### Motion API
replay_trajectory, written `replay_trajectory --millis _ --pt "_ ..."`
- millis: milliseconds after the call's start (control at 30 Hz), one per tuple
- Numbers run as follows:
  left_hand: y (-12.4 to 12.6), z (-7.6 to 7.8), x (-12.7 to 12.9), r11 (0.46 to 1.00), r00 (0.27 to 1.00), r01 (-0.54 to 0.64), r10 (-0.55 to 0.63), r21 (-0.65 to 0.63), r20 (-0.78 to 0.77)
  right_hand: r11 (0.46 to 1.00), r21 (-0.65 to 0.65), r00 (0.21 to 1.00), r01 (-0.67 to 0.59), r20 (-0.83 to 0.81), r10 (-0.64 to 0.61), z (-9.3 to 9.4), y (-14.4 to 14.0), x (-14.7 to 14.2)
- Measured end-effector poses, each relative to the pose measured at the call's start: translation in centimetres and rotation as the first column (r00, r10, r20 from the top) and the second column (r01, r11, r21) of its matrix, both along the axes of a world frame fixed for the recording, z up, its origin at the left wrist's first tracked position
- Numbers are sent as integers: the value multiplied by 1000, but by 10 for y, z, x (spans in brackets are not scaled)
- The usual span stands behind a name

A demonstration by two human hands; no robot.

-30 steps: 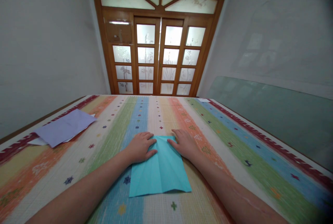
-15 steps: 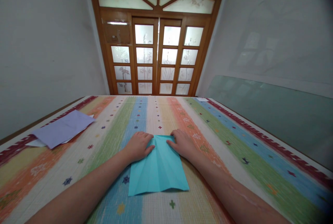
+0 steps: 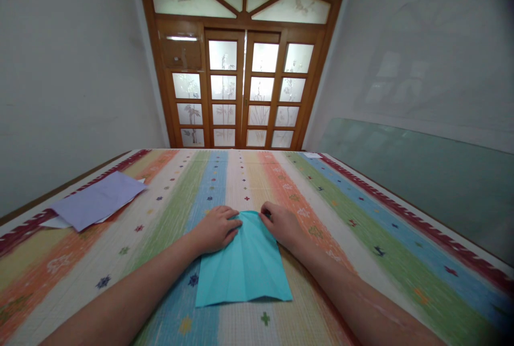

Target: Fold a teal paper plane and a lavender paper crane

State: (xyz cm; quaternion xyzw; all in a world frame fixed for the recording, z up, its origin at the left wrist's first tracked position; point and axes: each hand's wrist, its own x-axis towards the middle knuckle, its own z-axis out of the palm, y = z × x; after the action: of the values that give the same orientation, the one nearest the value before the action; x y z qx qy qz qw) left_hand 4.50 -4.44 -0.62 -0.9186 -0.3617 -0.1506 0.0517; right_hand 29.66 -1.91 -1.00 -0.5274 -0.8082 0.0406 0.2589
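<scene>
A turquoise sheet of paper with several lengthwise creases lies on the striped tablecloth in front of me. Its near edge lifts slightly off the cloth. My left hand rests over the far left corner, fingers bent and pressed on the paper. At the far right corner, my right hand pinches the paper's edge between thumb and curled fingers. Both far corners are partly hidden under the hands.
Lilac sheets lie over white paper at the table's left side. A small white slip is at the far right edge. The striped tablecloth covers the table. Beyond stand wooden doors; a pale green panel leans at right.
My right thumb and fingers have closed together at the paper's far right corner. My left thumb has drawn in nearer its fingers. The paper has shifted very slightly.
</scene>
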Motion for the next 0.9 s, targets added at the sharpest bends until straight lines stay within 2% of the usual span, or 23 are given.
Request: replay_trajectory --millis 267,500,767,900 --pt "2 -1 2 999 999 48 -48 -19 9 993 65 995 -95 -4 96 6 -15 -7" --pt "4 -1 0 998 999 24 -23 -50 26 980 60 982 -191 28 189 11 -23 -14" --pt "5 -5 -2 996 998 -52 54 -72 26 911 35 899 -410 185 398 12 -24 -13" --pt "7 -10 -3 993 995 -96 98 -75 21 891 42 879 -452 189 438 10 -22 -12"
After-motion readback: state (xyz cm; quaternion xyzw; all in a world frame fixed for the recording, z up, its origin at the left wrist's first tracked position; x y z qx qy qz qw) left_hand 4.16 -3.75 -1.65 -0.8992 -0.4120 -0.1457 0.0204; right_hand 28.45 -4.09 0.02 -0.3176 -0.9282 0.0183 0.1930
